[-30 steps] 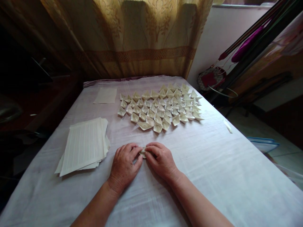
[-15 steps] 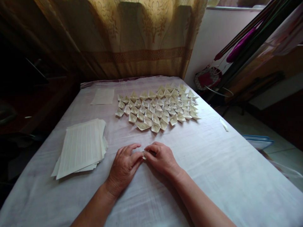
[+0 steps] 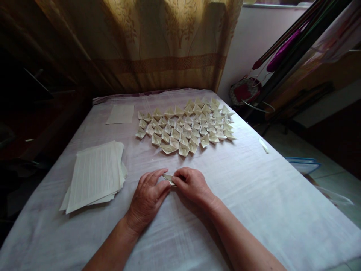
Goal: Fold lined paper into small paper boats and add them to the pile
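Observation:
A small folded piece of cream paper (image 3: 168, 178) lies on the white tablecloth (image 3: 254, 195) between my two hands. My right hand (image 3: 191, 185) pinches its right end with curled fingers. My left hand (image 3: 148, 197) rests beside it, its fingers stretched towards the paper and touching its left end. Beyond my hands, several finished folded paper boats (image 3: 184, 126) sit packed together in rows. A stack of lined paper sheets (image 3: 94, 175) lies to the left of my left hand.
A single loose sheet (image 3: 120, 113) lies at the far left of the table. A yellow patterned curtain (image 3: 158, 41) hangs behind the table. A small paper scrap (image 3: 264, 146) sits near the right edge. Poles and a red bag (image 3: 244, 92) lean at the right.
The folded paper shows more between my fingers now. My left fingers have straightened out from a curled pinch. The view has shifted slightly.

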Tool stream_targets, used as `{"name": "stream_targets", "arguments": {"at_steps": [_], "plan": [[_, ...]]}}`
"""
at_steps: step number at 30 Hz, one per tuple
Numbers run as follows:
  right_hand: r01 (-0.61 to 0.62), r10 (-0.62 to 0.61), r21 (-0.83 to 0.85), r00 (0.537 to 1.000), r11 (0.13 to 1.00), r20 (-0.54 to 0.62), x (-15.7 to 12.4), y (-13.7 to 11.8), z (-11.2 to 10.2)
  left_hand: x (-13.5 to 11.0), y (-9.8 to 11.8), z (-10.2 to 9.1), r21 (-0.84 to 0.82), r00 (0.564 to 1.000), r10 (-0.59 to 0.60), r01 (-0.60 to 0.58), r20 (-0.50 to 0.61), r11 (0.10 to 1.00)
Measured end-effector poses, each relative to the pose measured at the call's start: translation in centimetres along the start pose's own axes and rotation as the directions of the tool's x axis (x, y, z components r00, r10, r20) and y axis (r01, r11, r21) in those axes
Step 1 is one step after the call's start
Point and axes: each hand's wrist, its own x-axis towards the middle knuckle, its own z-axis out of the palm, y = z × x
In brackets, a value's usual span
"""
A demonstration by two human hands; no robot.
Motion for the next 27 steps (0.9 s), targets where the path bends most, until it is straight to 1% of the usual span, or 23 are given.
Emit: {"name": "stream_targets", "arguments": {"at_steps": [3, 7, 12, 18, 27], "plan": [[0.004, -0.004, 0.007, 1.0, 1.0, 0.01, -0.02, 0.03, 0.05, 0.12, 0.14, -0.07, 0.008, 0.999, 0.008, -0.007, -0.032, 1.0], [0.021, -0.021, -0.03, 1.0, 0.999, 0.015, -0.07, -0.01, 0.08, 0.26, 0.31, -0.07, 0.023, 0.998, 0.021, -0.02, -0.052, 1.0], [0.019, -0.017, -0.063, 0.999, 0.998, 0.031, -0.14, -0.18, -0.07, 0.42, 0.26, -0.18, 0.06, 0.998, 0.036, -0.033, -0.05, 0.998], [0.037, -0.035, -0.094, 0.999, 0.995, 0.024, -0.13, -0.26, 0.07, 0.5, 0.09, -0.46, 0.067, 0.999, 0.037, -0.036, -0.022, 0.997], [0.064, -0.063, -0.122, 0.998, 0.99, 0.013, -0.27, 0.05, 0.18, 0.29, -0.13, -0.08, 0.044, 1.0, -0.027, 0.028, -0.014, 0.999]]}}
